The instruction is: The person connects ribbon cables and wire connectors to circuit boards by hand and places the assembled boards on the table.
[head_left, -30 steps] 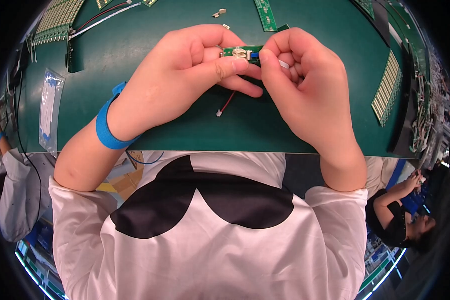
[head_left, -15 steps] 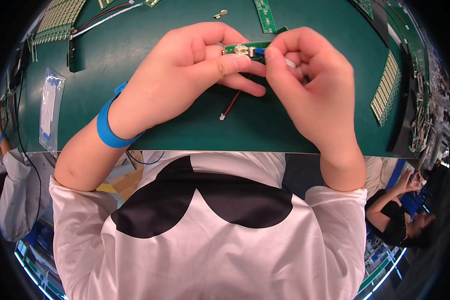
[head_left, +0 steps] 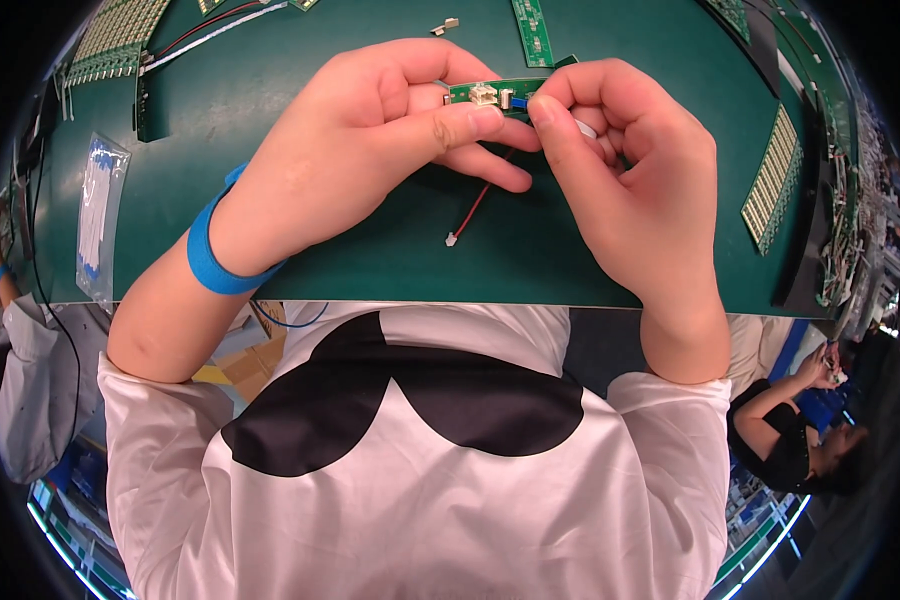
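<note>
A narrow green circuit board (head_left: 462,96) with a cream connector socket (head_left: 483,94) is pinched between the thumb and fingers of my left hand (head_left: 390,120). My right hand (head_left: 630,150) closes on a thin white stick (head_left: 586,129) with a blue tip (head_left: 519,103). That tip meets the board beside a small metal part, right of the socket. Most of the stick is hidden in my fingers. Below my left fingers a red and dark wire (head_left: 475,208) hangs down, ending in a white plug (head_left: 451,240).
On the green table (head_left: 370,270), a clear bag (head_left: 102,215) of blue-tipped white sticks lies left. Board panels (head_left: 110,45) stand far left, another panel (head_left: 773,180) right. A board strip (head_left: 533,30) and small metal piece (head_left: 445,27) lie beyond my hands. Other people sit at both sides.
The hanging wire and its plug have swung slightly right and down. My right hand has shifted a little right, and my left wrist slightly left. Both grips stay the same.
</note>
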`<state>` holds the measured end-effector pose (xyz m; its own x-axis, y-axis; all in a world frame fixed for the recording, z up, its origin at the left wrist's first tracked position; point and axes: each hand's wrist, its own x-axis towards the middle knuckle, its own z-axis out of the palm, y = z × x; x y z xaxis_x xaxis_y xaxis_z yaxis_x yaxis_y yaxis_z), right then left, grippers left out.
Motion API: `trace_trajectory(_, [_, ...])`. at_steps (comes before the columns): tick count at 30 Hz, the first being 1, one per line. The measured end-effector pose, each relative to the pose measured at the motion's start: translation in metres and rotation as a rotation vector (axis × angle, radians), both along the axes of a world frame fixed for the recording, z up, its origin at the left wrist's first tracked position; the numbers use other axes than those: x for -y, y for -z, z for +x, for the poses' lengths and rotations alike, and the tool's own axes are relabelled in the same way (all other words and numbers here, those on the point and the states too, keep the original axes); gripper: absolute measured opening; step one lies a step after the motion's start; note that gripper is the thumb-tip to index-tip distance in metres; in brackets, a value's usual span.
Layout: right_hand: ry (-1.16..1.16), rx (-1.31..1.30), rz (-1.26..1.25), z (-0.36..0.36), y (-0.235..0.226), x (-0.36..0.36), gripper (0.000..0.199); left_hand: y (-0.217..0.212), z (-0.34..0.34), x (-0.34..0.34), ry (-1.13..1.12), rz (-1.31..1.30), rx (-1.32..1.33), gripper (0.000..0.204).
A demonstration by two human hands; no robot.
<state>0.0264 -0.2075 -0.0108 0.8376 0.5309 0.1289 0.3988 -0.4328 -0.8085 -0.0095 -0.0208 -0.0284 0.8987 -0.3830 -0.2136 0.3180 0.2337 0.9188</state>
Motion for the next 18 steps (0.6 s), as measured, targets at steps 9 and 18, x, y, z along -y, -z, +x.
trace_trajectory(9, [0.02,-0.023,0.011,-0.001,0.0017,-0.0025,0.002,0.0013,0.0002,0.0007,0.006,0.024,0.004,0.021])
trace_trajectory(18, [0.019,-0.003,-0.062,0.0025,0.0023,-0.0048,0.006,0.0042,0.0002,0.0024,0.019,0.029,0.019,0.02])
